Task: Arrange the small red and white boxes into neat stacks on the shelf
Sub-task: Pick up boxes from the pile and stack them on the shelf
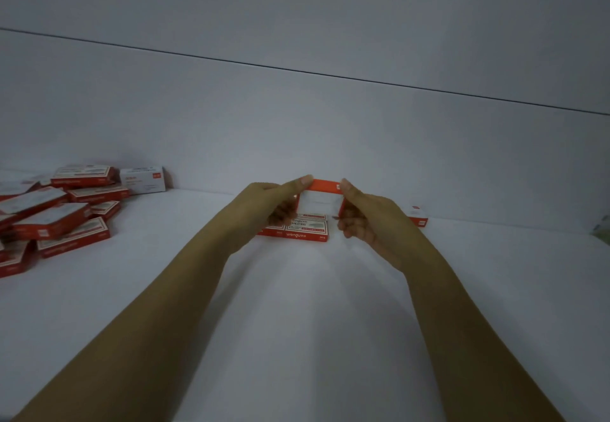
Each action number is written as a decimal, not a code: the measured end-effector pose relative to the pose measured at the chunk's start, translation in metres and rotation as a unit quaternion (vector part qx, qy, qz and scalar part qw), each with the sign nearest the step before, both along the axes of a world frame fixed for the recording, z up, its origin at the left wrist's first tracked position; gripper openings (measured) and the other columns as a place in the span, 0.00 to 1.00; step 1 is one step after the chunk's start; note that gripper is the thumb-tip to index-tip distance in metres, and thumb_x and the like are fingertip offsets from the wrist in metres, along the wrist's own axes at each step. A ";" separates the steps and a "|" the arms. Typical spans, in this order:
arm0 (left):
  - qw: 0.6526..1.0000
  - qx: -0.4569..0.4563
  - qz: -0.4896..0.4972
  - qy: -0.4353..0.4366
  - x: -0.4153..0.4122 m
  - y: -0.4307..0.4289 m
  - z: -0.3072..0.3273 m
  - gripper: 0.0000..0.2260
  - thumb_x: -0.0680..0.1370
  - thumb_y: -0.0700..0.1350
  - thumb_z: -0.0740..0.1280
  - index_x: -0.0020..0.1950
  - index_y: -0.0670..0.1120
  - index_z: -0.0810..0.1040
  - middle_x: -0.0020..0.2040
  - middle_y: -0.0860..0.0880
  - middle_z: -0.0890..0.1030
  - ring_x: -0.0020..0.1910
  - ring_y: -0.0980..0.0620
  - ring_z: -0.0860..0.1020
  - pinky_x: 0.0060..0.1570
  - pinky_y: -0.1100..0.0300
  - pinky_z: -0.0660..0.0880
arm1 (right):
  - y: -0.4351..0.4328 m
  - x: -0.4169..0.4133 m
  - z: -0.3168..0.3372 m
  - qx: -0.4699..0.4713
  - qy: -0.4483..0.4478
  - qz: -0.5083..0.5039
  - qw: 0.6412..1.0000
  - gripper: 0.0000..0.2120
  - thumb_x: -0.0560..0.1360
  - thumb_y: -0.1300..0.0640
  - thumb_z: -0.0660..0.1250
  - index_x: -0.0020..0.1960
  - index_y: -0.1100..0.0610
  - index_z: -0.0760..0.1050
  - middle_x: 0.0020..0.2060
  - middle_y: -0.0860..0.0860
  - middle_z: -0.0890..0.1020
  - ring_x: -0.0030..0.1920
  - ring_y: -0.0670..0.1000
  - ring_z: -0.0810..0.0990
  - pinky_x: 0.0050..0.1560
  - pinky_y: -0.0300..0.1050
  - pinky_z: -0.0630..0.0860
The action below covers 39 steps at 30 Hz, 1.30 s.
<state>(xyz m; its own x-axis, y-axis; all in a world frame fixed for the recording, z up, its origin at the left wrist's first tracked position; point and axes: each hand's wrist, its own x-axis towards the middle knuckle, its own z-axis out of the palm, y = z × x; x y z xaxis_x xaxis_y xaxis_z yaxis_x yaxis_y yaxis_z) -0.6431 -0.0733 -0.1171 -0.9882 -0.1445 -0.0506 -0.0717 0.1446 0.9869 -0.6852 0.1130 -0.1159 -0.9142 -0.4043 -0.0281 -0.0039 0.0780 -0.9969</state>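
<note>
A single red and white box (325,194) is held just above centre of the frame, directly over the flat boxes (298,229) already laid on the white shelf (297,322); whether its lower edge touches them cannot be told. The held box is tipped up on edge, red spine uppermost, white face toward the camera, long axis running left to right across the frame. It is pinched at its two short ends: the left hand (269,205) on the left end, the right hand (366,220) on the right, thumbs at the top corners, remaining fingers curled underneath, closed firmly on the box. Both hands lie equally near. Both forearms are extended from the lower corners, converging. Judged next: the box is to be tipped flat and aligned. The loose pile (56,210) waits at the left edge, well apart; another box (418,218) is partly hidden behind the right hand.
</note>
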 end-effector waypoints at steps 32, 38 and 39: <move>0.904 -0.345 0.037 0.249 -0.003 0.013 -0.028 0.23 0.66 0.47 0.78 0.58 0.44 0.76 0.54 0.48 0.78 0.48 0.56 0.75 0.43 0.72 0.69 | -0.003 0.003 -0.029 0.221 0.321 -0.086 0.917 0.24 0.70 0.64 0.71 0.64 0.55 0.69 0.58 0.45 0.73 0.54 0.42 0.73 0.45 0.22 0.73; 0.895 -0.365 0.047 0.253 0.001 0.028 -0.026 0.22 0.67 0.46 0.77 0.57 0.43 0.77 0.53 0.47 0.78 0.48 0.54 0.76 0.40 0.76 0.68 | 0.006 0.003 -0.016 0.281 0.372 -0.092 0.880 0.24 0.70 0.61 0.73 0.64 0.57 0.70 0.60 0.51 0.70 0.54 0.45 0.72 0.46 0.27 0.72; 0.893 -0.372 0.043 0.251 0.001 0.031 -0.024 0.21 0.67 0.45 0.77 0.58 0.43 0.77 0.54 0.47 0.78 0.49 0.53 0.76 0.42 0.75 0.68 | 0.009 0.002 -0.011 0.295 0.364 -0.092 0.878 0.24 0.69 0.61 0.74 0.63 0.57 0.71 0.59 0.51 0.71 0.53 0.45 0.72 0.47 0.29 0.72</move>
<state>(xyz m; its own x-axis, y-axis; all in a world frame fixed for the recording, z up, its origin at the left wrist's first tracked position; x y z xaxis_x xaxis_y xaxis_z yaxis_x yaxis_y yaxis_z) -0.6421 -0.0424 -0.1415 -0.8430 -0.0298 0.5370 0.3102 0.7887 0.5307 -0.6832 0.1221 -0.1269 -0.8250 -0.3590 0.4365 -0.5569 0.6474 -0.5203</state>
